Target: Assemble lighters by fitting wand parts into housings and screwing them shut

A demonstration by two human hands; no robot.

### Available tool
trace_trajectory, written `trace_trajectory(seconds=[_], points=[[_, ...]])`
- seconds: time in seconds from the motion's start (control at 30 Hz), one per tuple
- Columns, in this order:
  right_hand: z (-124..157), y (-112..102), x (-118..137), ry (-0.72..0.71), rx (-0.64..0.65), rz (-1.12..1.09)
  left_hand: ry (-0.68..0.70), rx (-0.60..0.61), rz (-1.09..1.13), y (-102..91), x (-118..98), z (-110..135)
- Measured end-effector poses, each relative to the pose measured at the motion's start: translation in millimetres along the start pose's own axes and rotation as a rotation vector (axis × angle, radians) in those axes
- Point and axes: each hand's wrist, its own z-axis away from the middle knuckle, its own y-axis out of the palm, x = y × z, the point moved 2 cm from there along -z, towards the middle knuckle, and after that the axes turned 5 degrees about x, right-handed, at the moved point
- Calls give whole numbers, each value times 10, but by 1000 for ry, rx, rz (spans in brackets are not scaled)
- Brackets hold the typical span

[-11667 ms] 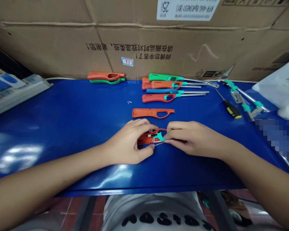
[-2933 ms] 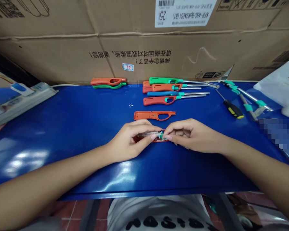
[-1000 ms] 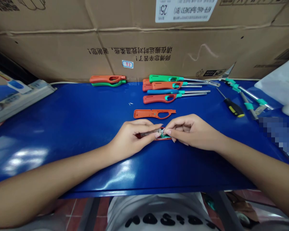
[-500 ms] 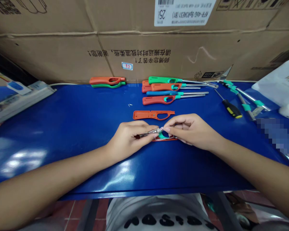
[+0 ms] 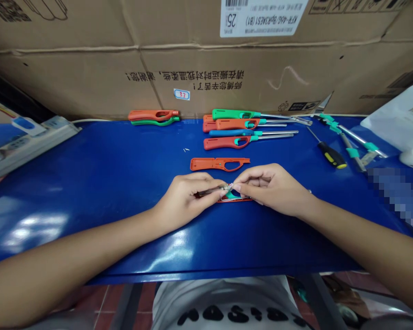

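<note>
My left hand (image 5: 181,198) is closed around a slim, see-through lighter fuel tank (image 5: 210,190), held between thumb and fingers. At the tank's right end, the thumb and forefinger of my right hand (image 5: 273,187) pinch together. A tiny pale piece shows there, too small to name. Just under my fingertips lies an orange lighter handle half (image 5: 241,200) with a teal trigger (image 5: 231,193) and a thin wire along it; my hands partly cover it. Slightly farther back is a second orange handle half (image 5: 202,165), its inner side up.
Several long-nosed lighters (image 5: 227,143) lie at the back, with two handles (image 5: 151,114) left of them. A screwdriver (image 5: 332,155) and metal lighter tubes (image 5: 351,146) are at right. A power strip (image 5: 37,137) stands left. A cardboard box (image 5: 99,82) backs the blue table (image 5: 89,197).
The fuel tank's right end has dipped slightly toward the orange handle half, and my right fingertips have shifted a little with it. Both hands keep their grip; the other things stay put.
</note>
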Motion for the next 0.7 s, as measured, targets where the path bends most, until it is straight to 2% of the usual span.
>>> trace_trajectory(seconds=[0.47,0.6,0.7], points=[[-4,3,-5,-13,20,49,-12,-47,-8,1,-23,-26],[10,-6,-10,-15,33,74,1,-79,-52,-79,-47,-20],[12,-33,-28,-36,41,104,-4,-45,-79,-160,-69,-20]])
